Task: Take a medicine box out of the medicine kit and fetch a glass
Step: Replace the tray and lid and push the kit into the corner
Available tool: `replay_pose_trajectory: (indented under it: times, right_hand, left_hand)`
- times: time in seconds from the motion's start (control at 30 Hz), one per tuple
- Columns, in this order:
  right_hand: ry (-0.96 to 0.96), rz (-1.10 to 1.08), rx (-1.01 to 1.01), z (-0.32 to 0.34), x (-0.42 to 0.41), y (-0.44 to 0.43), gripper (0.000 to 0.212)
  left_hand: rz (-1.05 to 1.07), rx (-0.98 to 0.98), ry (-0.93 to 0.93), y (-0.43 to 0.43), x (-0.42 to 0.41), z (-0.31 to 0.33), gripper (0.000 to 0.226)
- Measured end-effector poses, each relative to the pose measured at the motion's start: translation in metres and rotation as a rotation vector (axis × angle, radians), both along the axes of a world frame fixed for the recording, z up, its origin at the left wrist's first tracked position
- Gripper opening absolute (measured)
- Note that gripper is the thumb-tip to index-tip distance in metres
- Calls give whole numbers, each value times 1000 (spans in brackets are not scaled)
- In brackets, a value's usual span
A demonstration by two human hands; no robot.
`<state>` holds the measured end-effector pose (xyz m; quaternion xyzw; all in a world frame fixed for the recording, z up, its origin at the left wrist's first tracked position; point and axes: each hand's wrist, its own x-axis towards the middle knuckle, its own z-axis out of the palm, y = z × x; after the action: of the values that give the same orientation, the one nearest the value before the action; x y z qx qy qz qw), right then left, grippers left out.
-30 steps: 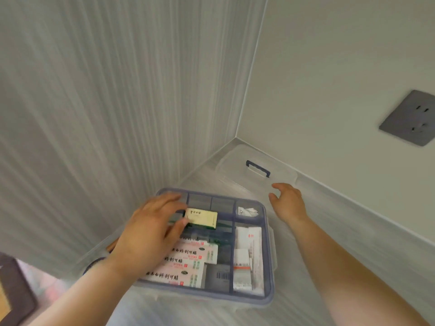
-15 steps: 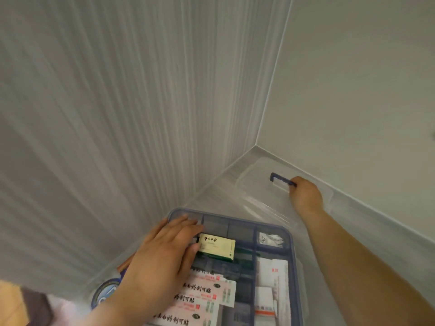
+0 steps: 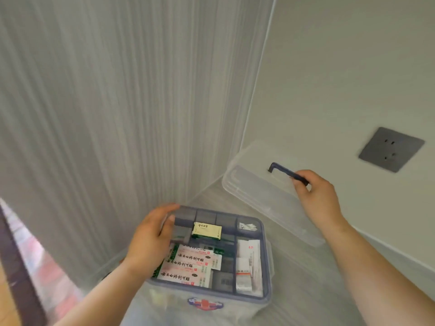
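- The grey counter [image 3: 306, 290] fills the lower part of the view, with a striped wall panel [image 3: 106, 114] on the left of the medicine kit and a plain white wall [image 3: 341, 67] behind it.
- The medicine kit [image 3: 267, 267] is a clear plastic box with a blue-rimmed divider tray on top; it stands open in the counter corner.
- The clear lid [image 3: 259, 191] leans behind and to the right of the kit, against the white wall.
- The right hand [image 3: 317, 196] closes its fingers around the dark blue handle [image 3: 282, 171] of the lid.
- The left hand [image 3: 153, 234] rests on the far left corner of the kit, fingers loosely spread, holding nothing.
- A grey wall socket [image 3: 392, 149] sits on the white wall, well to the right of the kit.
- White plaster boxes with red print [image 3: 190, 264] lie in the near left part of the kit.
- The yellow medicine box [image 3: 207, 230] lies in the kit, across the far compartments, just beside the left fingertips.
- No glass is in view.
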<state>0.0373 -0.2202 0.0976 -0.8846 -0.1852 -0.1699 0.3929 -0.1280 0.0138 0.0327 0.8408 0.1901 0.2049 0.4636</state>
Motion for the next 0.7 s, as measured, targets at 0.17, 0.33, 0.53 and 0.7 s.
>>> replay_pose_trajectory:
  times: [0.17, 0.33, 0.53, 0.7]
  right_hand:
    - [127, 238, -5, -4, -67, 24, 13]
    - [207, 332, -83, -37, -103, 53, 16]
    - [282, 324, -133, -49, -106, 59, 21]
    - [287, 307, -129, -53, -105, 60, 22]
  left_hand:
    - [120, -234, 30, 3, -30, -3, 23]
    - [133, -360, 56, 2, -52, -10, 23]
    - [31, -551, 100, -5, -57, -12, 26]
    - [13, -587, 108, -4, -52, -13, 30]
